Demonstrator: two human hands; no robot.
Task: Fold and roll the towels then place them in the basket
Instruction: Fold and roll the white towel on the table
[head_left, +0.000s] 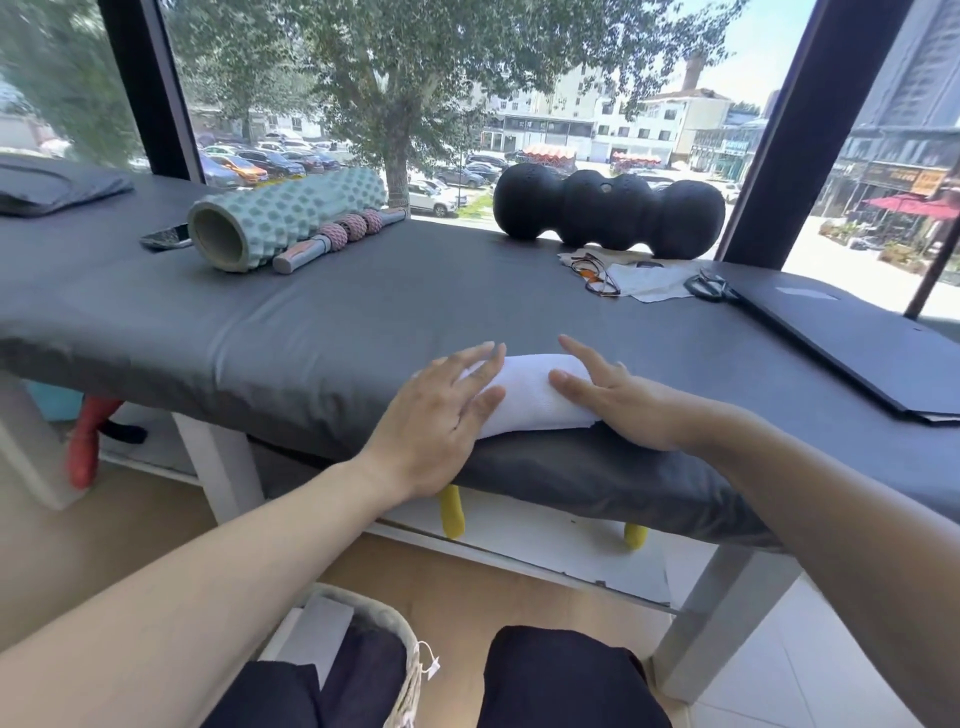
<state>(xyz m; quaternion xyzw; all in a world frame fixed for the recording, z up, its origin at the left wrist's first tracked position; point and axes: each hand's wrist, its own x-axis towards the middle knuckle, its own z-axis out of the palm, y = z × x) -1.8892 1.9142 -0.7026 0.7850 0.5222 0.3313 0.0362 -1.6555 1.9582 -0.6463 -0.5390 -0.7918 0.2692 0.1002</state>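
A white towel (530, 392) lies rolled into a thick cylinder near the front edge of the grey padded table (322, 332). My left hand (441, 410) rests flat on the roll's left end with fingers straight and spread. My right hand (618, 400) presses its right end, fingers extended over the top. A grey-rimmed basket (379, 623) stands on the floor below, between my knees and partly hidden by my left arm; something white shows inside it.
On the far side of the table lie a teal foam roller (280, 221), a pink massage stick (337, 239), a phone (166, 237), a black peanut-shaped roller (608, 210), glasses (595, 275) on paper, scissors (709, 286) and a dark folder (857, 343). A window is behind.
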